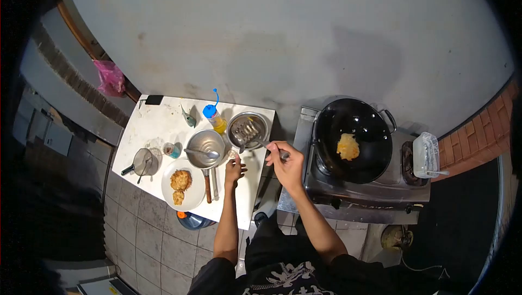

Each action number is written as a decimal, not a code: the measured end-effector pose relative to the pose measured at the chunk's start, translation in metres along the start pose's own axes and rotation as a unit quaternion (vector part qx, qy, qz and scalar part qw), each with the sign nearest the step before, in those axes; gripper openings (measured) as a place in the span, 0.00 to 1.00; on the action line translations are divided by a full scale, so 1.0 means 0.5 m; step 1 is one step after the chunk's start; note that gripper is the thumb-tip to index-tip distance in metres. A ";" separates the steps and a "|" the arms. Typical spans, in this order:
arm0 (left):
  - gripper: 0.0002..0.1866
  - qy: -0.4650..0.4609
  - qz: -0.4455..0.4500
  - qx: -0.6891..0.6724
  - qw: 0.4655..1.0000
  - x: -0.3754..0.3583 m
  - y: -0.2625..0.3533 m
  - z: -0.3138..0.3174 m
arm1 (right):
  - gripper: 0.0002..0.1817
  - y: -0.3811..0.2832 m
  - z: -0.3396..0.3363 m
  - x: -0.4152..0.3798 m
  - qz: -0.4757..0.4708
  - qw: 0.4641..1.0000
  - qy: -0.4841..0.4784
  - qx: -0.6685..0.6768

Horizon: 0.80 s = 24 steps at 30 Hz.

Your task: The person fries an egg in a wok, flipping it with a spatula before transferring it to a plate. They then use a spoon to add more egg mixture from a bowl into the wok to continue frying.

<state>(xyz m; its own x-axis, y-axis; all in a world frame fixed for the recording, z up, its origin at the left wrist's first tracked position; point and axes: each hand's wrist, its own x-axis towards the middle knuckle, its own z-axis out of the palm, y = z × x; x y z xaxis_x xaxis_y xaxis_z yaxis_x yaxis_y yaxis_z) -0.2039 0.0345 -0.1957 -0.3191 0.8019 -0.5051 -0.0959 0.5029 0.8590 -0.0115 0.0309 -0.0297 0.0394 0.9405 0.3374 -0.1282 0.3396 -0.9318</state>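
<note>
My right hand point(286, 163) is closed round the handle of a slotted turner point(249, 130). The turner's slotted head is over a steel bowl point(262, 119) on the white table, overlapping its inside. My left hand point(235, 171) is near the table's right side, just below that bowl, its fingers loosely bent and apart. A small pale object point(232, 154) shows right at its fingertips. Left of this hand stands a steel saucepan point(207, 142) with a wooden handle and a ladle point(211, 155) resting in it. A golden fritter point(348, 147) lies in the black wok point(375, 156) on the stove.
A white plate point(198, 194) bears browned fritters point(180, 180). On the table point(142, 136) are a blue-capped oil bottle point(211, 113), a small cup point(173, 150) and a strainer point(143, 161). Right of the wok, a clear plastic container point(426, 155) sits on the stove point(370, 200). The wall rises behind.
</note>
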 end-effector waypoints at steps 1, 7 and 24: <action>0.31 -0.008 -0.015 -0.007 1.000 0.015 0.003 0.003 | 0.05 0.043 0.023 -0.001 0.034 0.998 0.031 0.048; 0.30 -0.017 -0.037 -0.003 0.999 0.100 -0.026 0.022 | 0.11 0.265 0.094 0.006 0.078 0.989 0.110 0.062; 0.12 -0.098 -0.024 -0.041 0.994 0.126 -0.024 0.012 | 0.18 0.389 0.110 0.009 0.313 0.774 0.438 0.334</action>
<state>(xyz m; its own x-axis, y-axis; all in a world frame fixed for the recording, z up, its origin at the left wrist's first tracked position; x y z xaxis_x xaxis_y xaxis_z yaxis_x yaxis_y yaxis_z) -0.2171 0.0807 -0.2384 -0.1235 0.8292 -0.5451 -0.1865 0.5201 0.8335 -0.0905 0.1009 -0.2018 0.3808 0.6628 -0.6447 -0.8658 0.0108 -0.5003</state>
